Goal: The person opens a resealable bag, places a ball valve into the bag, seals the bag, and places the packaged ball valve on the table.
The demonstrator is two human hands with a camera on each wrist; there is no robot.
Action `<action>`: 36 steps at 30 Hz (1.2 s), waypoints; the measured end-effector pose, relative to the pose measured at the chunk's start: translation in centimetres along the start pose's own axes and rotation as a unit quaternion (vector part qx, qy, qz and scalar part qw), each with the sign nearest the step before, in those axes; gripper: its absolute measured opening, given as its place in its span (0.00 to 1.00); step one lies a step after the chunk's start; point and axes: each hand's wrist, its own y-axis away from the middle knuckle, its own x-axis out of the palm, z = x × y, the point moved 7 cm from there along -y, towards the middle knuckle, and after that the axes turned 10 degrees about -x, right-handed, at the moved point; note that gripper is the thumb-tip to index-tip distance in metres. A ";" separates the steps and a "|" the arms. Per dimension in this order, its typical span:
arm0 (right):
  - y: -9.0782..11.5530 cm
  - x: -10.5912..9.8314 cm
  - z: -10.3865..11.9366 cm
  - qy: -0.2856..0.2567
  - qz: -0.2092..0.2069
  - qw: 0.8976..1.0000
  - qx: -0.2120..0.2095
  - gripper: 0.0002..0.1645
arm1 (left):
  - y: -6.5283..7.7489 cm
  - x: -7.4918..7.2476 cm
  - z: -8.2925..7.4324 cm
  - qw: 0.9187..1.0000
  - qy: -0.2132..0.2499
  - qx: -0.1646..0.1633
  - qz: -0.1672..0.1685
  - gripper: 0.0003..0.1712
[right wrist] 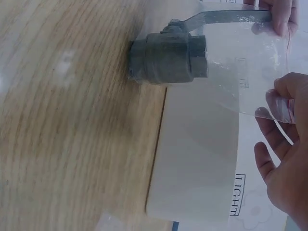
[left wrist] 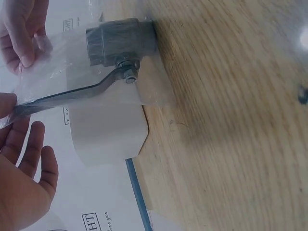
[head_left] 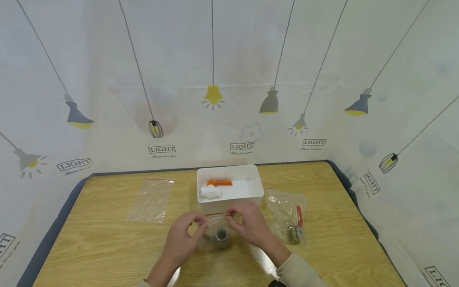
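Observation:
Between the hands a clear zip bag (head_left: 214, 221) stands upright with its red-lined mouth on top. A grey metal ball valve (left wrist: 120, 41) sits inside it, the base on the table and the long lever slanting up towards the bag's mouth. My left hand (head_left: 181, 238) pinches the left corner of the mouth between thumb and index finger, beside the lever's end. The opposite corner is pinched by my right hand (head_left: 251, 224), whose other fingers lie loosely bent in the right wrist view. Whether the zip is sealed cannot be made out.
Just behind the hands stands a white box (head_left: 233, 205) containing an orange-handled piece (head_left: 220, 183) and a white fitting (head_left: 210, 192). A flat clear bag (head_left: 150, 201) lies to the left. On the right, another bag (head_left: 283, 199) holds a red-handled valve (head_left: 295, 233).

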 end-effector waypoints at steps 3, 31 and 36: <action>-0.4 0.2 0.4 0.000 0.020 1.000 -0.008 0.05 | 0.0 -0.1 -0.3 1.000 -0.002 0.015 -0.008 0.06; -2.8 0.9 3.7 0.062 0.063 0.995 -0.046 0.08 | 1.0 0.3 -0.5 0.993 0.109 0.009 -0.049 0.04; -2.0 0.5 2.8 0.045 0.052 0.997 -0.032 0.06 | 1.3 0.6 -0.6 0.989 0.137 -0.007 -0.061 0.03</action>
